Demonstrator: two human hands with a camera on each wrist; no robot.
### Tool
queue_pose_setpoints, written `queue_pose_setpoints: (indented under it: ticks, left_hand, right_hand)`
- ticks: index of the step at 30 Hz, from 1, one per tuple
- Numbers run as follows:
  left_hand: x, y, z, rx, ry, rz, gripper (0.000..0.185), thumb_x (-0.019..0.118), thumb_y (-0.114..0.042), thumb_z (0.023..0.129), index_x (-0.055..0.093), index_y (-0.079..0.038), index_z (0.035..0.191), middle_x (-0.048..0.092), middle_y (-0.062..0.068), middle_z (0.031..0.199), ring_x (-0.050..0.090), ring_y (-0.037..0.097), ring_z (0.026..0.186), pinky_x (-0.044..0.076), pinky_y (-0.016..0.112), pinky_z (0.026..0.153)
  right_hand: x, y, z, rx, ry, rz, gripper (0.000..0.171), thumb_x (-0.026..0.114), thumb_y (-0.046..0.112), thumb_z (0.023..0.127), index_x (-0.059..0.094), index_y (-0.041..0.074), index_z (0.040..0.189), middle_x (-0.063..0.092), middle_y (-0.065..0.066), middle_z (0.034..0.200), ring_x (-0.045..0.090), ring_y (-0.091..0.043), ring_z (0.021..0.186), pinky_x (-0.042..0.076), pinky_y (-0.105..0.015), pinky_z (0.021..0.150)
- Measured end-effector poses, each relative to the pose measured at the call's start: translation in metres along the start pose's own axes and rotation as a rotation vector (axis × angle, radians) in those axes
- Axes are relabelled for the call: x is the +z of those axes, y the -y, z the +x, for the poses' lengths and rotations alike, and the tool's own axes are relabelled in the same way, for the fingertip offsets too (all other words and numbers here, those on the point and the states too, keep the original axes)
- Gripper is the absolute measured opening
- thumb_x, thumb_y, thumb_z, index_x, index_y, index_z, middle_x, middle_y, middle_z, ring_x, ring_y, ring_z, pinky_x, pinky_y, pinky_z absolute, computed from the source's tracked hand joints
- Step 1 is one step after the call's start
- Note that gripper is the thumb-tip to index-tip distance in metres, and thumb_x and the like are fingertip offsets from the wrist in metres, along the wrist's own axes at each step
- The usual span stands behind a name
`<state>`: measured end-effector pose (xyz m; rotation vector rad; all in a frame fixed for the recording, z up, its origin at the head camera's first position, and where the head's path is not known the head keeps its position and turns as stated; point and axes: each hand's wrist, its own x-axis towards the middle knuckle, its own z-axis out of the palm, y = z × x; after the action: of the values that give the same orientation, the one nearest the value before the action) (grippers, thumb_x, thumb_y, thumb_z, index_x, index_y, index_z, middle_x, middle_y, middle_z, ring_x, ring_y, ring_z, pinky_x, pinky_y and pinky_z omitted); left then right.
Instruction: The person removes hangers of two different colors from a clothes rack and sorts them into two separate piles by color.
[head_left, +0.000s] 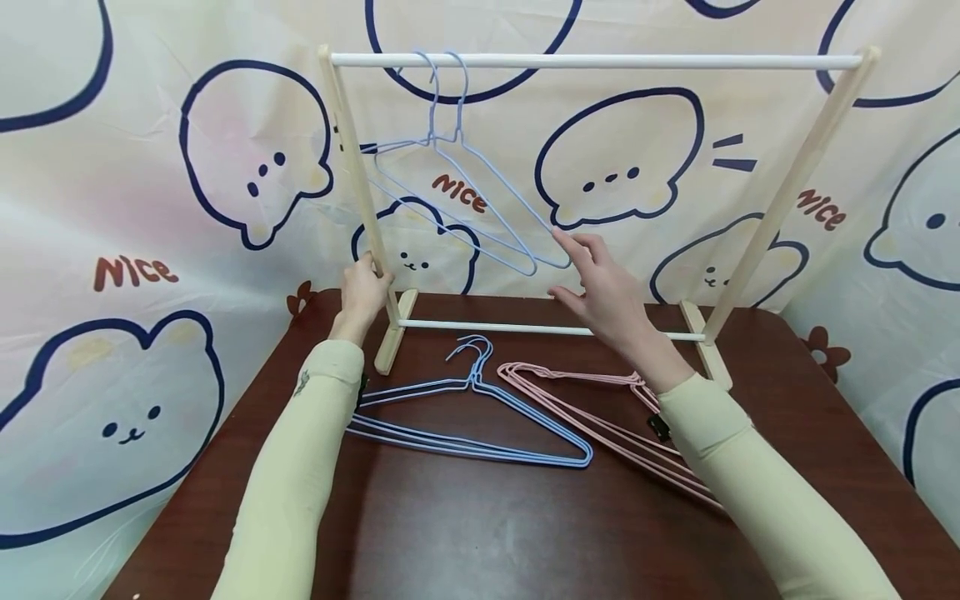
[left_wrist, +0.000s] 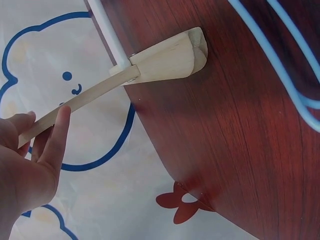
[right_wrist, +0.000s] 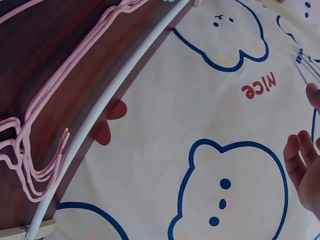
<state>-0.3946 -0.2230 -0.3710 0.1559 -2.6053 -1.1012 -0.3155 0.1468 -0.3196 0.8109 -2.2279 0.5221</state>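
A pale wooden rack stands on the dark table (head_left: 487,533), with a white top rod (head_left: 600,61). Two blue wire hangers (head_left: 465,192) hang from that rod near its left end. My left hand (head_left: 366,287) grips the rack's left post (head_left: 360,183) low down; in the left wrist view the post (left_wrist: 90,95) runs between thumb and fingers of that hand (left_wrist: 30,165). My right hand (head_left: 592,275) is open beside the hanging hangers' lower right corner, index fingertip at or just off the wire. In the right wrist view its fingers (right_wrist: 300,165) are loosely bent and hold nothing.
Several blue hangers (head_left: 480,408) lie on the table in front of the rack, with several pink ones (head_left: 600,417) to their right, partly under my right sleeve. The rack's lower white rod (head_left: 540,329) spans its two feet. A cartoon-print cloth (head_left: 150,208) hangs behind and beside the table.
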Motion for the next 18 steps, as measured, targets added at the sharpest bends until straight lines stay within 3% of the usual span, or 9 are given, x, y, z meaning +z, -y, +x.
queue_pose_setpoints:
  ticks: [6,13,18]
  left_hand:
    - [0.001,0.002,-0.002,-0.009,0.012,0.005,0.037,0.054,-0.014,0.101,0.052,0.000,0.135,0.064,0.030,0.120,0.068,0.043,0.101,0.058,0.049,0.082]
    - [0.002,0.003,-0.002,-0.011,0.010,-0.006,0.036,0.054,-0.015,0.101,0.052,-0.001,0.134,0.064,0.029,0.120,0.068,0.042,0.101,0.058,0.049,0.081]
    - [0.000,0.001,-0.001,-0.010,0.006,-0.012,0.036,0.055,-0.014,0.100,0.053,-0.001,0.133,0.064,0.029,0.119,0.068,0.042,0.100,0.058,0.050,0.079]
  right_hand:
    - [0.010,-0.005,0.012,-0.038,0.007,0.007,0.077,0.080,0.014,0.084,0.042,0.021,0.151,0.058,-0.013,0.132,0.063,-0.024,0.084,0.049,-0.032,0.055]
    - [0.012,-0.006,0.018,-0.076,-0.039,-0.008,0.075,0.077,0.007,0.086,0.042,0.017,0.151,0.067,-0.014,0.108,0.061,-0.023,0.064,0.053,-0.032,0.057]
    - [0.012,-0.004,0.021,-0.058,-0.032,-0.061,0.075,0.076,0.005,0.086,0.041,0.016,0.152,0.061,-0.014,0.097,0.051,-0.020,0.058,0.046,-0.030,0.051]
